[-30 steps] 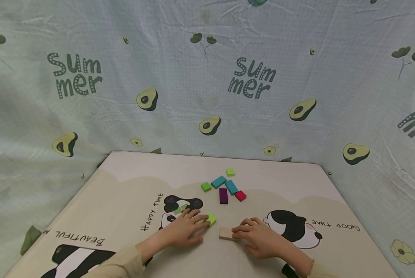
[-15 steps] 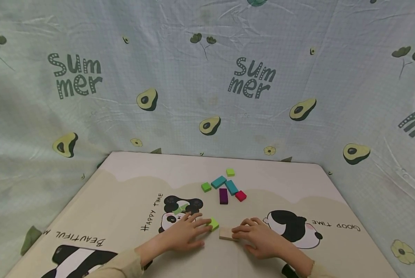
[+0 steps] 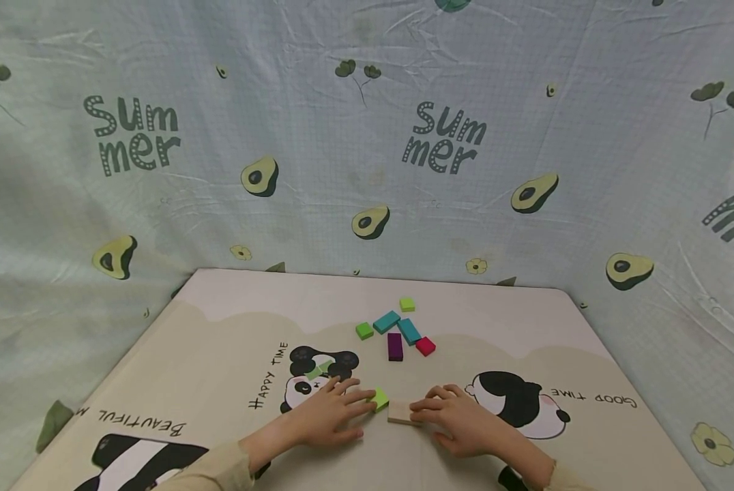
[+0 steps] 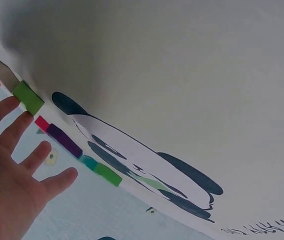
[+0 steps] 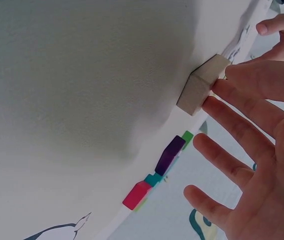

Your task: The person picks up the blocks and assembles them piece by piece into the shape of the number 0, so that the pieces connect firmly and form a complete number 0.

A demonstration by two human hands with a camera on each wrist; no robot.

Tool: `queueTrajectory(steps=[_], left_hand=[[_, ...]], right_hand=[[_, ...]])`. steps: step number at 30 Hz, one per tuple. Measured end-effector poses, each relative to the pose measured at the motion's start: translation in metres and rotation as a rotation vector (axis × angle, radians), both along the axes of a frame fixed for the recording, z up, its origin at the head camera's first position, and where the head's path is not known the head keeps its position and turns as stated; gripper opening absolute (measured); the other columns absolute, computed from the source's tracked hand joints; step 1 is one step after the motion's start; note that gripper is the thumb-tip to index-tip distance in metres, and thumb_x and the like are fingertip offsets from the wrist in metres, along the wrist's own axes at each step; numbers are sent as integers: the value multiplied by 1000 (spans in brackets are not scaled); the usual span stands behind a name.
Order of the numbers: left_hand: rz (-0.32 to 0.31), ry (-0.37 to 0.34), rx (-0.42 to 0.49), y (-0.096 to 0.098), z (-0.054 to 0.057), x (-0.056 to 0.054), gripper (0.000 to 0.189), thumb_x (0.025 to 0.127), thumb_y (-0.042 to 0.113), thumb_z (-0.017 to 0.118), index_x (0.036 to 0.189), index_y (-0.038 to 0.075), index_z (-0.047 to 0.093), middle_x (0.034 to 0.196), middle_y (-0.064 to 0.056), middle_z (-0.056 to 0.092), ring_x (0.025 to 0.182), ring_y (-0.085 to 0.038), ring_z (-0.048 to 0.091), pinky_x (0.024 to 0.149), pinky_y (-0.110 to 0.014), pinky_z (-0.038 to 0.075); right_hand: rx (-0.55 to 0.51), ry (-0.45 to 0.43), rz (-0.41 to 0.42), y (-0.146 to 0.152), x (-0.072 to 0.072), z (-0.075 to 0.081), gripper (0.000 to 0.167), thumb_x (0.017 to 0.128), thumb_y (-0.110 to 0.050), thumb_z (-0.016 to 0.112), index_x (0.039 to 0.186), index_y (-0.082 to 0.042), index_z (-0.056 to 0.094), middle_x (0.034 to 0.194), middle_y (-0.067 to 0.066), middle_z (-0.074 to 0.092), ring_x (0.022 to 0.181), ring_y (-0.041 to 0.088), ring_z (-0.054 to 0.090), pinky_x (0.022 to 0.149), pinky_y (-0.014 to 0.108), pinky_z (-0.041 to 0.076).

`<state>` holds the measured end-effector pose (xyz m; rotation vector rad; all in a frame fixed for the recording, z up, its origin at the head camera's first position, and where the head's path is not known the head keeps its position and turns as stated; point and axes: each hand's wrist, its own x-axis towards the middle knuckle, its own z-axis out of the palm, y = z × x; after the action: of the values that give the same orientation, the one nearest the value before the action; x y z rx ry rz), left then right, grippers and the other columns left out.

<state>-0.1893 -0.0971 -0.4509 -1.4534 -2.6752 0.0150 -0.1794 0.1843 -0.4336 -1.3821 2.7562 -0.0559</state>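
In the head view my left hand (image 3: pixel 327 416) is spread, its index and middle fingertips at the edge of a lime green block (image 3: pixel 380 399). The left wrist view has those fingertips right against the green block (image 4: pixel 28 98). My right hand (image 3: pixel 462 421) lies with extended fingers on the right end of a plain wooden block (image 3: pixel 400 412). From the right wrist, the index and middle fingertips meet the side of the wooden block (image 5: pixel 199 87), with the thumb beside them. The two blocks lie almost end to end, green on the left.
Farther back lie a purple block (image 3: pixel 395 346), a red block (image 3: pixel 425 346), two teal blocks (image 3: pixel 387 322) and two small green blocks (image 3: pixel 364 331). Panda drawings decorate the tabletop (image 3: pixel 232 368). A printed cloth (image 3: pixel 318 225) hangs behind and around the table.
The lime green block has slid toward me and slightly right, turning a little, until it lies by the wooden block. My left hand shifted with it; my right hand stayed put.
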Motion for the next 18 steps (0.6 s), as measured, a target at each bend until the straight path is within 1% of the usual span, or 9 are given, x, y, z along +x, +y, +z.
queueTrajectory(steps=[5,8,12,18], left_hand=[[6,4,-5,1,-1,0,45,90,43,44,130,24,45,137,4,43,125,-27,39,96,-53,36],[3,22,-14,2,-1,1,46,89,45,44,130,23,46,137,4,42,126,-27,38,96,-52,36],[-14,52,-12,3,0,2,47,89,45,45,129,21,47,134,3,45,123,-25,40,96,-51,36],[-25,51,-8,4,1,4,47,89,44,45,129,20,46,132,3,47,121,-23,42,97,-50,35]], right_hand=[[0,5,1,0,0,0,37,80,-19,60,117,-25,57,121,-8,56,103,13,47,87,45,39],[2,-10,-5,0,0,0,38,80,-20,60,117,-26,57,121,-8,56,104,13,47,88,46,38],[4,-22,-7,0,0,1,38,80,-20,60,117,-25,57,121,-8,56,104,14,46,88,46,38],[-1,-26,-4,1,-1,-1,38,81,-20,60,118,-26,57,122,-8,56,105,14,46,88,46,38]])
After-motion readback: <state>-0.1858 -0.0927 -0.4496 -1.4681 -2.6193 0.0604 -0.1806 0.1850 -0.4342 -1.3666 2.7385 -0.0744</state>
